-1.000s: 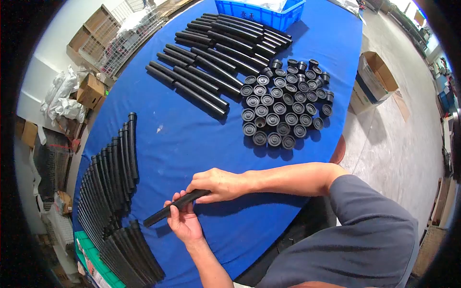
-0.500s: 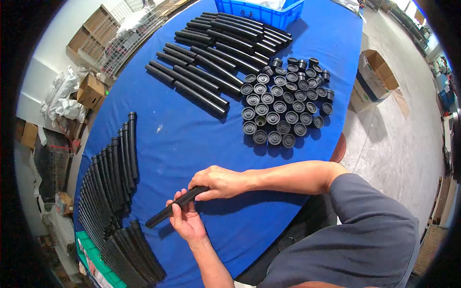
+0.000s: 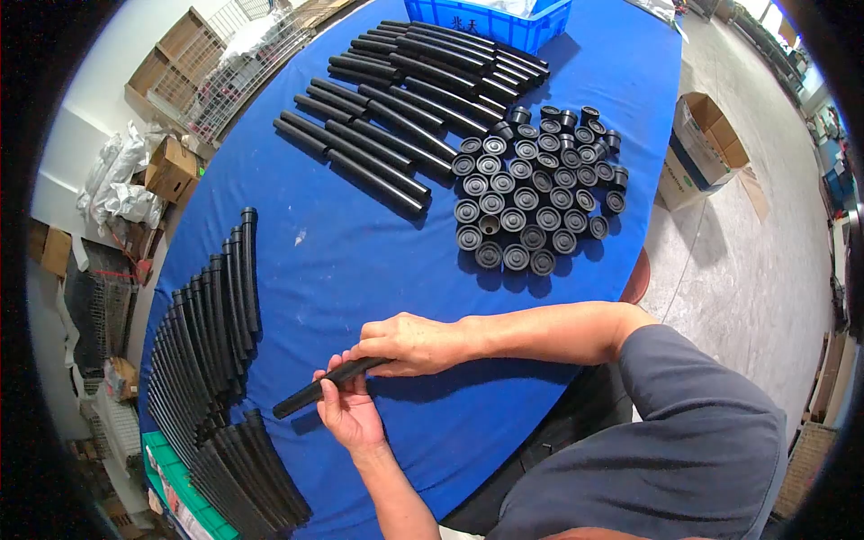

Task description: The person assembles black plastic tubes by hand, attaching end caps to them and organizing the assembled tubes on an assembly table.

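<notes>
Within the hands (image 3: 409,344), the black tube (image 3: 300,400) is partly hidden.

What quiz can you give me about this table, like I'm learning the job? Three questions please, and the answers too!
1. Pick one. What are the left hand and the right hand holding together?
A) a spoon
B) a black tube
C) a paintbrush

2. True or false? All the round black caps are inside a cardboard box.

3. Fill in the missing colour: the cloth on the table is ____.

Key: 1) B; 2) false; 3) blue
</notes>
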Motion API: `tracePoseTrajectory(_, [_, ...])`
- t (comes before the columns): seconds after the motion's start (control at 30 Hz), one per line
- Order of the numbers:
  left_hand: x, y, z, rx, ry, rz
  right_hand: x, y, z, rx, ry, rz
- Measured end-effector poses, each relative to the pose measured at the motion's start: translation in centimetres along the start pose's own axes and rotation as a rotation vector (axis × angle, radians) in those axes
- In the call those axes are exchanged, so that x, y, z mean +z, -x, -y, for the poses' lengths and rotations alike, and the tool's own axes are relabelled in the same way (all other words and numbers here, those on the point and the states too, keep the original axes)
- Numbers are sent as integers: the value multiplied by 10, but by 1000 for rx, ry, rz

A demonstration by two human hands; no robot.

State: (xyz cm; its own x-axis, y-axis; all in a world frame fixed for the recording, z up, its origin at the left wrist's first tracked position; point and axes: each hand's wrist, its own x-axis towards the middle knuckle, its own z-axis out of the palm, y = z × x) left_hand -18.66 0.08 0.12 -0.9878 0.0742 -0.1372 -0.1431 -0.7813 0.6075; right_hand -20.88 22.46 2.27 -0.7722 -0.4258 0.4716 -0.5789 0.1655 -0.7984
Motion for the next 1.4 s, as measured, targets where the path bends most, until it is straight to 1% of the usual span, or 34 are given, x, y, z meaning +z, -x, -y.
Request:
tracePoseTrajectory(0.1, [0, 1, 1, 38, -36, 47, -7, -6, 3, 258, -209, 122])
tracePoseTrajectory(0.2, [6, 1, 3, 41, -52, -11, 1, -5, -6, 111, -166, -21])
tracePoseTrajectory(0.3, [-1, 0, 0, 4, -35, -18, 0, -2, -2, -6, -11, -36])
tracePoseTrajectory(0.4, [0, 1, 1, 27, -64, -5, -3, -4, -3, 165, -205, 59])
tracePoseTrajectory(0.5, [6, 2, 2, 26, -48, 12, 0, -5, -8, 149, -231, 9])
tracePoseTrajectory(0.6, [1, 1, 2, 30, -33, 8, 1, -4, -4, 23, -49, -6])
tracePoseTrajectory(0.63, [0, 1, 2, 32, -23, 17, -2, -5, -2, 75, -143, 5])
tracePoseTrajectory(0.73, [1, 2, 2, 38, -8, 28, -19, -12, 12, 443, -290, 242])
tracePoseTrajectory(0.83, [5, 1, 3, 31, -27, 7, -5, -6, -3, 147, -215, 48])
tracePoseTrajectory(0.93, [3, 3, 1, 10, -50, -21, -4, -7, -11, 85, -158, 98])
tracePoseTrajectory(1.0, [2, 2, 2, 32, -78, -64, -6, -5, -8, 159, -187, 104])
tracePoseTrajectory(1.03, [5, 2, 2, 39, -109, -34, -16, -10, 6, 322, -221, 196])
tracePoseTrajectory(1.07, [6, 3, 1, 15, -79, 29, -17, -11, 8, 340, -236, 193])
tracePoseTrajectory(1.1, [4, 4, 3, 19, -65, 12, -18, -13, 6, 544, -345, 271])
tracePoseTrajectory(1.13, [9, 4, 3, 31, -82, 15, -24, -19, 18, 628, -373, 265])
tracePoseTrajectory(1.17, [12, 3, 5, 36, -86, 1, -7, -9, -8, 264, -118, 128])
tracePoseTrajectory(1.2, [12, 2, 4, 15, -70, 0, -3, -8, -7, 108, -72, 27])
tracePoseTrajectory(1.27, [9, 2, 5, -4, 4, -23, -11, -13, 8, 178, -6, 123])
tracePoseTrajectory(1.33, [10, 2, 4, 10, -5, 43, -8, -13, 6, 142, -108, 30])
tracePoseTrajectory(1.4, [8, 2, 5, -6, 22, 13, -17, -18, 12, 652, -465, 196])
